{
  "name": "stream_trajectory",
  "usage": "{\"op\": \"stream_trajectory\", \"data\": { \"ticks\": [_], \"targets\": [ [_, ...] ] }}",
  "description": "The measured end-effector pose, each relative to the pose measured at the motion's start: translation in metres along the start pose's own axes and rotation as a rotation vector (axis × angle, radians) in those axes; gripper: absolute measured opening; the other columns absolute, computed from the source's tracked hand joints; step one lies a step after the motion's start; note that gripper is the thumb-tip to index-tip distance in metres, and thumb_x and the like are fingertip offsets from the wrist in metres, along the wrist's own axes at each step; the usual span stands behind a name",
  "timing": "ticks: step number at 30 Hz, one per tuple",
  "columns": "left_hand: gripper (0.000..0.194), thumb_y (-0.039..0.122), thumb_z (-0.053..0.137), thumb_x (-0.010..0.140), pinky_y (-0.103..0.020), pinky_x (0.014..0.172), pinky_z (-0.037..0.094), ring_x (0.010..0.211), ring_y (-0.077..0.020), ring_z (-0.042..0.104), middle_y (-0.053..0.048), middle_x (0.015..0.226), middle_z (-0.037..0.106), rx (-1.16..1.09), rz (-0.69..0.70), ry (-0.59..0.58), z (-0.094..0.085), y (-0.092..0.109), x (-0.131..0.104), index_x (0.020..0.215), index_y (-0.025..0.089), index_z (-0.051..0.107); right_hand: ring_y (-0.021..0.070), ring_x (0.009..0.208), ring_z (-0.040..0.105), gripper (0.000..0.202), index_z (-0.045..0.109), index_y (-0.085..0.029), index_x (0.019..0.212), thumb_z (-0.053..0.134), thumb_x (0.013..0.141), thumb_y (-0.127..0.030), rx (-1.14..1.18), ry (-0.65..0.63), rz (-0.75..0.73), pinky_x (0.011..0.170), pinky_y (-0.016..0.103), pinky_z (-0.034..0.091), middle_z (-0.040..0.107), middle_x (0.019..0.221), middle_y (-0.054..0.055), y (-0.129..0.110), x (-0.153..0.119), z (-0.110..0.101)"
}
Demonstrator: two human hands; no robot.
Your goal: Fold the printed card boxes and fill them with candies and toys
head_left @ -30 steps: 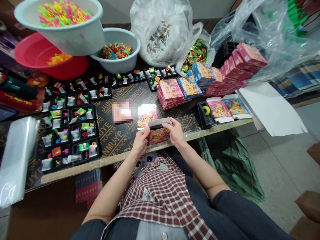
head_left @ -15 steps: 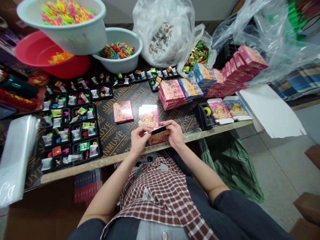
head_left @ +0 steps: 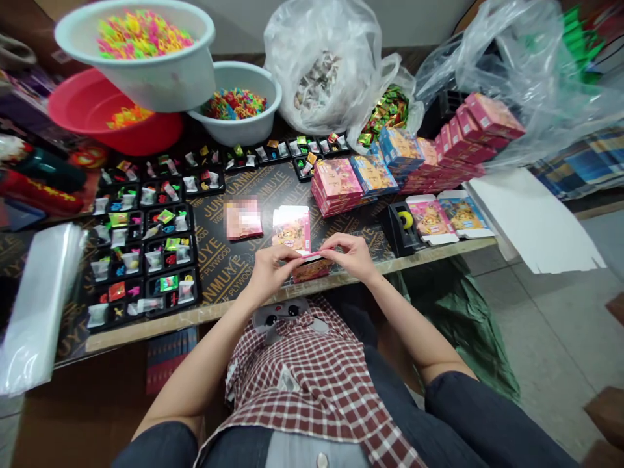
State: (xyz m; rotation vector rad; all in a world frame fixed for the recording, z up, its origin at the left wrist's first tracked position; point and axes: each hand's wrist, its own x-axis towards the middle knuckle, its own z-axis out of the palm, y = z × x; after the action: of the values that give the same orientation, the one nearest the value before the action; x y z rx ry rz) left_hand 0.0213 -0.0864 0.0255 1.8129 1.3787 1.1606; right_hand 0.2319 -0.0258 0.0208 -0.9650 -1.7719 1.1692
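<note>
At the table's front edge, a small pink box (head_left: 312,270) stands with its long side towards me. My left hand (head_left: 273,270) pinches the left part of the box's top flap between thumb and fingers. On the right part of that flap, my right hand (head_left: 350,255) has its thumb and fingers closed. Just behind the box lies a flat pink carton (head_left: 291,229) with a white flap. Farther left is another pink box (head_left: 244,219), partly blurred. Pink boxes (head_left: 337,179) and blue boxes (head_left: 373,173) are stacked behind to the right.
Black trays (head_left: 170,281) of small wrapped items fill the table's left side. Tubs of coloured pieces, including a red tub (head_left: 73,107), stand behind. A tape dispenser (head_left: 397,231), flat cartons (head_left: 433,220) and a white sheet (head_left: 541,221) are on the right; plastic bags (head_left: 322,58) stand at the back.
The box's flap has come down from its raised, slanted position to lie nearly level over the opening. My left thumb has moved right along it, and my right hand has shifted slightly right.
</note>
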Motion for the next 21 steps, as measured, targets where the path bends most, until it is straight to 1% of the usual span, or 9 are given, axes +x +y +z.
{"op": "stream_trajectory", "data": {
  "ticks": [5,9,12,15,16,17,19,20,21],
  "targets": [
    [0.015,0.027,0.061,0.089,-0.030,0.073,0.054,0.078,-0.0175,0.067,-0.006,0.085,0.073,0.184,0.196,0.039,0.005,0.001,-0.012,0.080,0.021,0.071,0.0229,0.077,0.069,0.025,0.076,-0.026,0.071,0.075,0.078,-0.050,-0.020,-0.014,-0.047,0.078,0.042,0.055,0.074,0.079,0.005,0.006,-0.003,-0.004],
    [0.018,0.019,0.052,0.093,-0.030,0.073,0.053,0.080,-0.0173,0.065,-0.007,0.089,0.071,0.327,0.296,0.052,0.012,0.002,-0.020,0.085,0.021,0.067,0.0260,0.091,0.070,0.018,0.075,-0.026,0.078,0.073,0.082,-0.043,-0.126,0.026,-0.212,0.086,0.048,0.055,0.076,0.099,0.009,0.016,-0.017,-0.005],
    [0.018,0.022,0.053,0.093,-0.031,0.075,0.053,0.082,-0.0182,0.064,-0.007,0.089,0.069,0.368,0.317,0.012,0.020,0.005,-0.013,0.078,0.021,0.063,0.0283,0.100,0.067,0.019,0.073,-0.027,0.077,0.067,0.087,-0.042,-0.252,-0.007,-0.301,0.091,0.053,0.052,0.077,0.103,0.009,0.017,-0.028,-0.006],
    [0.022,0.021,0.046,0.096,-0.029,0.073,0.051,0.080,-0.0180,0.063,-0.007,0.087,0.068,0.416,0.334,-0.047,0.028,0.011,-0.001,0.080,0.021,0.063,0.0301,0.112,0.062,0.021,0.074,-0.027,0.090,0.065,0.088,-0.045,-0.424,-0.029,-0.253,0.098,0.055,0.048,0.072,0.119,0.010,0.012,-0.037,-0.020],
    [0.022,0.020,0.045,0.096,-0.029,0.071,0.050,0.078,-0.0182,0.062,-0.006,0.085,0.066,0.430,0.344,-0.055,0.030,0.012,0.003,0.085,0.021,0.064,0.0304,0.115,0.061,0.022,0.075,-0.027,0.095,0.064,0.088,-0.045,-0.487,0.020,-0.213,0.100,0.054,0.047,0.070,0.123,0.010,0.012,-0.041,-0.031],
    [0.022,0.019,0.044,0.096,-0.029,0.071,0.050,0.077,-0.0186,0.061,-0.006,0.084,0.065,0.439,0.356,-0.052,0.032,0.013,0.006,0.092,0.021,0.065,0.0303,0.117,0.060,0.023,0.074,-0.027,0.100,0.063,0.089,-0.043,-0.554,0.114,-0.162,0.101,0.054,0.047,0.069,0.125,0.011,0.013,-0.044,-0.045],
    [0.027,0.015,0.043,0.094,-0.031,0.073,0.049,0.079,-0.0199,0.060,-0.006,0.086,0.064,0.449,0.386,-0.033,0.034,0.012,0.012,0.107,0.023,0.066,0.0297,0.118,0.059,0.025,0.073,-0.027,0.105,0.056,0.093,-0.039,-0.689,0.386,-0.044,0.103,0.053,0.045,0.068,0.121,0.011,0.022,-0.051,-0.082],
    [0.034,0.012,0.042,0.093,-0.032,0.075,0.049,0.080,-0.0204,0.059,-0.006,0.089,0.063,0.452,0.404,-0.034,0.035,0.010,0.015,0.115,0.024,0.064,0.0296,0.117,0.058,0.026,0.073,-0.026,0.105,0.053,0.094,-0.038,-0.750,0.522,0.016,0.104,0.053,0.044,0.067,0.118,0.012,0.029,-0.055,-0.103],
    [0.042,0.008,0.040,0.091,-0.033,0.076,0.049,0.081,-0.0207,0.058,-0.007,0.090,0.062,0.462,0.421,-0.052,0.037,0.009,0.016,0.123,0.024,0.062,0.0298,0.117,0.058,0.027,0.074,-0.025,0.104,0.052,0.093,-0.037,-0.799,0.623,0.074,0.104,0.053,0.044,0.066,0.115,0.012,0.038,-0.059,-0.124]
  ]
}}
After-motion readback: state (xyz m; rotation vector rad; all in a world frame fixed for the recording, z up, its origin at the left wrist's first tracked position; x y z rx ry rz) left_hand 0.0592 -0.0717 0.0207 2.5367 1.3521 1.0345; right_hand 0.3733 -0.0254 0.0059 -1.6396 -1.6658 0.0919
